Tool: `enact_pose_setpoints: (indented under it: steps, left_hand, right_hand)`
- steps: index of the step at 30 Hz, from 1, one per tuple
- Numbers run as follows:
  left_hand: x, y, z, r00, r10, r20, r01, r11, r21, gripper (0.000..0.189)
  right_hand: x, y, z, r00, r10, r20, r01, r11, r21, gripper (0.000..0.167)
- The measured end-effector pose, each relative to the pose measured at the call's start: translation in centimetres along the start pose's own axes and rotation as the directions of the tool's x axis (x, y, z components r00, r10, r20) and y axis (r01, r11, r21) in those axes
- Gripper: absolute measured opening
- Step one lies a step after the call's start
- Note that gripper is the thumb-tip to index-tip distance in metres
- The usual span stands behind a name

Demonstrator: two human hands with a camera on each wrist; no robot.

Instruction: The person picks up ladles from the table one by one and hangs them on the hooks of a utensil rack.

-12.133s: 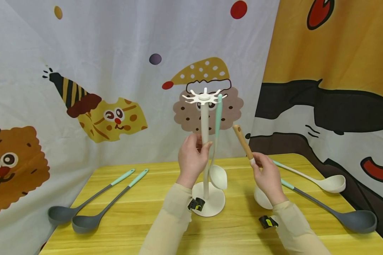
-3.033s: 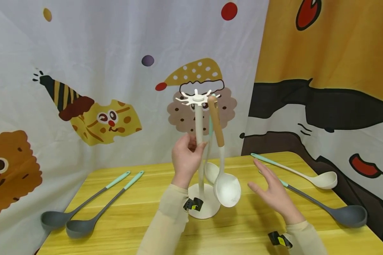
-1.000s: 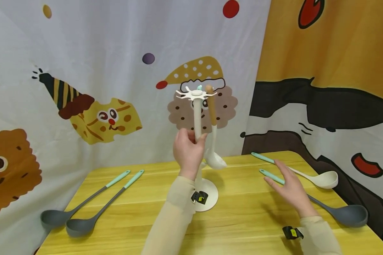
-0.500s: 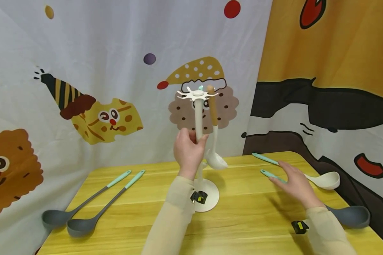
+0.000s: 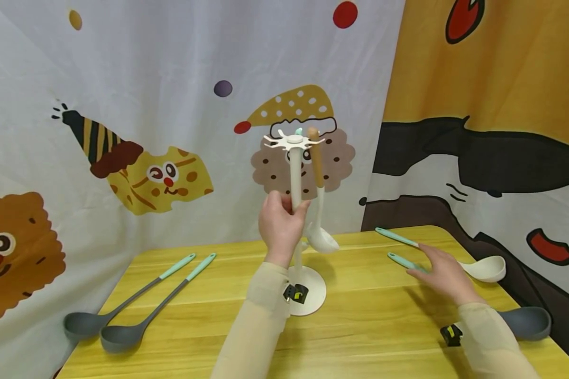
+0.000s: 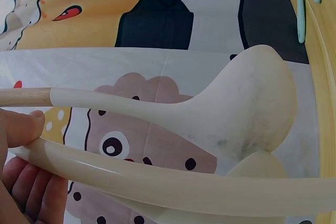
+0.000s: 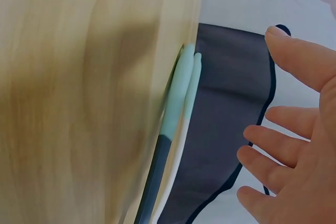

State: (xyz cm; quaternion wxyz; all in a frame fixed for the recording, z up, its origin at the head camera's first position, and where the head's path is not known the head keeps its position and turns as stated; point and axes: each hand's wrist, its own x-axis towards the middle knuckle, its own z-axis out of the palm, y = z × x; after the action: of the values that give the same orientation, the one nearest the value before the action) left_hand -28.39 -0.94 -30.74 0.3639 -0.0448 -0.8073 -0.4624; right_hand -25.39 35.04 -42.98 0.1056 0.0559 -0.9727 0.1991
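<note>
My left hand (image 5: pixel 281 226) grips the pole of a white utensil rack (image 5: pixel 295 168), thumb on one side and fingers curled on the other. From the rack's hooked top hangs a white ladle with a wooden handle (image 5: pixel 316 163). Behind the pole hangs another white ladle, its mint handle tip (image 5: pixel 298 130) showing above the hooks. My right hand (image 5: pixel 448 273) hovers with spread fingers over two ladles on the right, a grey one (image 5: pixel 528 322) and a white one (image 5: pixel 488 268), both mint-handled. In the right wrist view nothing lies between its fingers, and their handles (image 6: pixel 300 19) appear in the left wrist view.
Two grey ladles with mint handles, an outer one (image 5: pixel 85 323) and an inner one (image 5: pixel 125 337), lie on the left of the wooden table (image 5: pixel 360 342). A patterned cloth (image 5: pixel 180 105) hangs close behind the table.
The wooden-handled ladle left my right hand and now hangs on the rack. The rack has turned, carrying both hung ladles toward the back. My right hand has moved right, over the lying ladles.
</note>
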Motion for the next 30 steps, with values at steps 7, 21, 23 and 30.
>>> enact_pose_setpoints:
  steps: [7,21,23,30]
  left_hand:
    - [0.0,0.1,0.0,1.0,-0.003,0.001,0.003,1.0,0.001,0.032]
    - [0.1,0.0,-0.1,1.0,-0.009,0.017,0.009,1.0,0.007,0.032]
    - [0.1,0.0,-0.1,1.0,-0.01,0.019,0.01,1.0,0.006,0.032]
    - [0.1,-0.1,-0.1,1.0,-0.009,0.02,0.009,1.0,0.006,0.033]
  right_hand:
    - [0.1,0.8,-0.1,0.999,0.018,0.038,-0.017,0.999,-0.048,0.081]
    - [0.2,2.7,0.3,0.993,0.096,0.068,-0.087,0.989,-0.122,0.084]
    - [0.2,2.7,0.2,0.991,0.108,0.076,-0.098,0.987,-0.129,0.085]
    - [0.1,3.0,0.3,0.987,0.134,0.086,-0.121,0.983,-0.138,0.081]
